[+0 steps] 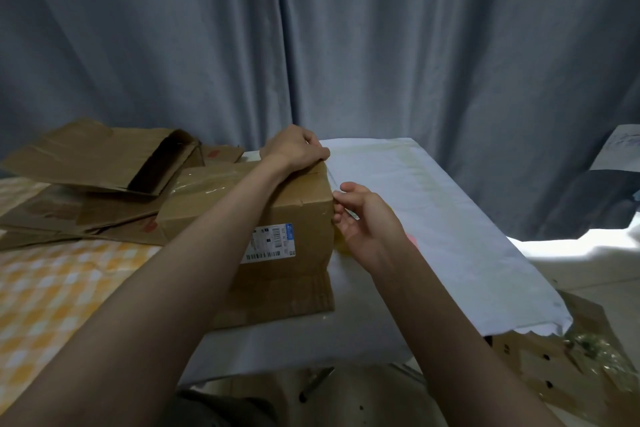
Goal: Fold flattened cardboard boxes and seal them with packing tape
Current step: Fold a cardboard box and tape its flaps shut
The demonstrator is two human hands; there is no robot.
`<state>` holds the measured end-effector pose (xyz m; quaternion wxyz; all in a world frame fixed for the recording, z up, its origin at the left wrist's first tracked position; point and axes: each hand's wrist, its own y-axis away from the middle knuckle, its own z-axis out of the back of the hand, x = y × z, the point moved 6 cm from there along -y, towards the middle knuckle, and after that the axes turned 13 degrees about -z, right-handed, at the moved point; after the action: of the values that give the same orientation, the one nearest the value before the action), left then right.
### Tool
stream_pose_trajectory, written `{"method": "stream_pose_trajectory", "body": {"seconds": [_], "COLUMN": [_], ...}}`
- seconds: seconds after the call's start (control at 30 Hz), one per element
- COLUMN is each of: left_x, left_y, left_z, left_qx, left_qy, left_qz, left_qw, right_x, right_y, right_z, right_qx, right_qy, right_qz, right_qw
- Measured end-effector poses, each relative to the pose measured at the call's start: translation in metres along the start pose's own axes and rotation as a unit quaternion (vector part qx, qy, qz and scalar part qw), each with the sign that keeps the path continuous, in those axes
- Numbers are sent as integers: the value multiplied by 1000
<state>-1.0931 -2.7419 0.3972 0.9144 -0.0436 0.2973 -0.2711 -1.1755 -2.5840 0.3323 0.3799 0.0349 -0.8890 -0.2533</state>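
Note:
A brown cardboard box [294, 218] with a white shipping label [272, 243] stands folded up on the white-covered table [433, 218]. Clear tape shines on its top face [204, 180]. My left hand [294, 149] rests on the box's far right top corner, fingers curled over the edge. My right hand [360, 215] is at the box's right vertical edge, thumb and fingers pinching what looks like a thin clear strip of packing tape [331, 180] running up to the corner. Something yellowish [341, 246] shows under that palm; I cannot tell what it is.
Several flattened cardboard boxes [86, 163] are piled at the left on an orange checked cloth [52, 288]. A cardboard sheet with crumpled tape [571, 357] lies on the floor at the right. A dark thin tool [317, 381] lies below the table edge. A grey curtain [346, 45] hangs behind.

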Motion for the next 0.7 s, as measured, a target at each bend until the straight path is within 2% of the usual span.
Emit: {"method": "stream_pose_trajectory", "body": {"seconds": [0.13,0.27,0.37,0.47,0.53,0.6,0.7], "left_x": [-3,-1,1,1,-1,-2,-6], "left_y": [2,-2,-3,1,7,13,20], "left_z": [-1,-4,-5,-2,4,8,8], "left_qx": [-10,14,56,92,110,136,159], "left_qy": [-6,16,79,108,110,104,58], "left_qz": [-5,-29,-60,-116,-162,-201,-262], "left_qw": [1000,999,993,983,974,964,950], "right_x": [0,-1,6,14,17,19,20], "right_y": [-1,-2,6,18,24,25,23], "right_z": [-2,1,3,-2,-8,-11,-14], "right_qx": [-27,-79,-120,-165,-180,-174,-148], "right_qy": [43,120,213,313,354,375,374], "right_qz": [36,85,174,291,339,349,336], "right_qw": [998,986,954,889,853,841,851]}}
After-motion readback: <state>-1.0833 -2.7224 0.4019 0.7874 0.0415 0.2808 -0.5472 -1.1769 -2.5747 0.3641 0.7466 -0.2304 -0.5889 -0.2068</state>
